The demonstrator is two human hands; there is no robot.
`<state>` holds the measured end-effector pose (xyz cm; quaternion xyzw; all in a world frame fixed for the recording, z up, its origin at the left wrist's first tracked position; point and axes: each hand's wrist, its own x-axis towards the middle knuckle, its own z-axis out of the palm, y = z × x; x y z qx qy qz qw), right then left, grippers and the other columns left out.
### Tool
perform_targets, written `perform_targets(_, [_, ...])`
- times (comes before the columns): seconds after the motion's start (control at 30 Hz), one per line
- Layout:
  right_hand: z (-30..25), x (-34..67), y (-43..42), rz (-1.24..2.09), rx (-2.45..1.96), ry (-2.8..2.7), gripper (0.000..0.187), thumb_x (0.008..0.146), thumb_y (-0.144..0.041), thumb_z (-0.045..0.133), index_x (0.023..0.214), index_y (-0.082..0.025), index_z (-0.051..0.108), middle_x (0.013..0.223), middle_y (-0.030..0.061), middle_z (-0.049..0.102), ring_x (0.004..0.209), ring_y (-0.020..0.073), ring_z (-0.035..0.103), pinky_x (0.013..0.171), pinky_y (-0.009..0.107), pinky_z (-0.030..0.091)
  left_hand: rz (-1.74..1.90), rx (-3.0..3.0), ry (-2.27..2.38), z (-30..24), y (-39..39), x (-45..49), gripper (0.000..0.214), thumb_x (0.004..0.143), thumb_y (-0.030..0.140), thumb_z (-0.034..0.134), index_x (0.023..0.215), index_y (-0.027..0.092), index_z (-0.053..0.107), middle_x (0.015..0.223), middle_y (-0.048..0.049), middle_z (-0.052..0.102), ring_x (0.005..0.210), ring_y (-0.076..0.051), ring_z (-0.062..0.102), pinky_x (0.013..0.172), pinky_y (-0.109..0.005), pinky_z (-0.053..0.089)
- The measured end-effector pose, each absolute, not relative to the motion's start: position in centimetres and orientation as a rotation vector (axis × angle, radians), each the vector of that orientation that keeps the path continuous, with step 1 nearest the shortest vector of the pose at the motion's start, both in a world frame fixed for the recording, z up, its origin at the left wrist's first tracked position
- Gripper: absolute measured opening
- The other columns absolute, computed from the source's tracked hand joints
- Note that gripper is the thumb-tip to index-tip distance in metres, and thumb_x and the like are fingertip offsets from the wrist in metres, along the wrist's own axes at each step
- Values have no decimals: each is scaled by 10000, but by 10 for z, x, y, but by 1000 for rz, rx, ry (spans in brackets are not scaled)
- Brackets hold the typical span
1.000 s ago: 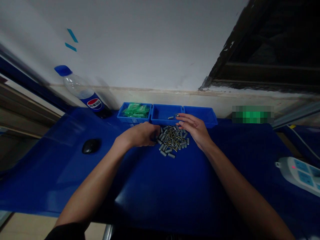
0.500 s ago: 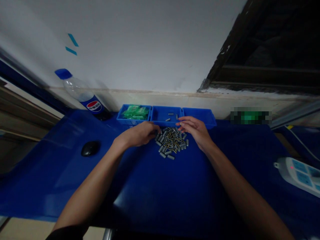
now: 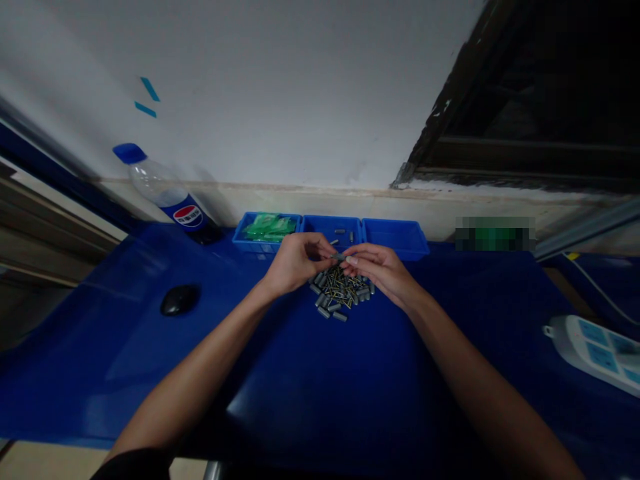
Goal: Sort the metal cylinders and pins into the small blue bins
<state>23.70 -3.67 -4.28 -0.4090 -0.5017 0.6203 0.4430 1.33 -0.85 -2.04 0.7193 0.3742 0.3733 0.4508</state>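
Note:
Above a pile on the table, my left hand (image 3: 299,261) and my right hand (image 3: 384,269) meet fingertip to fingertip. Between them is a small grey cylindrical plug (image 3: 339,257), pinched from both sides; whether a screw is in it I cannot tell. Under my hands lie many thin brass and silver screws (image 3: 341,287) in a heap. Grey plugs (image 3: 339,317) like the held one are scattered around the heap's edges. Just behind, the middle blue bin (image 3: 330,221) has a few small grey pieces in it.
The left blue bin (image 3: 239,235) contains green packets (image 3: 270,227); the right blue bin (image 3: 395,235) adjoins the middle one. A cola bottle (image 3: 185,212) stands back left, a black mouse (image 3: 179,300) nearer me. At right lies a white power strip (image 3: 595,347).
My left hand has lifted from the pile and moved right. My right hand has come left and down from the middle bin's edge, and the fingertips now meet on a grey plug.

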Motion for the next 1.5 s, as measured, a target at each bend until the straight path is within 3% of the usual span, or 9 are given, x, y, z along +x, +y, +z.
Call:
perform_targets(0.23, [-46,237,-36,1527,-1028,-1220,298,802,-363,872,1066,-244,801,907,71,816,806,221,763,774,402,603,981,1735,899,-19,-15,22,202,800,286,825,841,138,693,899,-84,792,789,-158,753,795,-298,640])
perform_targets(0.4, [-46,238,-34,1401,-1046,-1246,238,778,-327,876,997,-249,827,859,53,812,781,215,751,802,420,603,798,1983,981,-21,-9,12,227,836,210,739,1050,140,708,1017,-80,789,855,-178,774,804,-297,623])
perform_targets(0.63, [-40,241,-32,1283,-1075,-1236,440,784,-311,838,1221,-301,787,1286,81,788,1169,298,735,972,476,593,225,2438,1208,-22,-6,-4,277,849,132,728,1115,202,760,1065,-87,782,925,-241,739,818,-340,563])
perform_targets(0.93, [-38,242,-31,1279,-1096,-1254,309,829,-321,803,1131,-259,794,1216,93,807,972,253,768,845,430,597,113,2486,1328,-27,-11,5,308,842,61,648,1103,198,740,1132,-113,752,962,-279,744,789,-346,553])
perform_targets(1.1, [-38,241,-31,1279,-1103,-1267,283,831,-332,801,1103,-256,790,1184,86,810,928,241,768,816,420,588,177,2504,1243,-33,-10,4,358,841,49,647,1164,181,728,1155,-123,736,964,-266,736,808,-347,558])
perform_targets(1.33, [-38,243,-31,1271,-1114,-1300,237,847,-350,786,1065,-256,787,1141,86,816,895,235,761,804,418,589,353,2442,1175,-29,-2,-2,315,827,26,631,1070,163,778,985,-91,778,833,-211,720,780,-326,555])
perform_targets(1.5, [-42,244,-30,1330,-1123,-1380,220,863,-376,782,1048,-256,780,1017,79,828,859,227,759,789,404,589,702,2161,1053,-17,-6,3,240,863,150,657,1055,165,801,1018,-85,800,875,-192,739,779,-306,601])
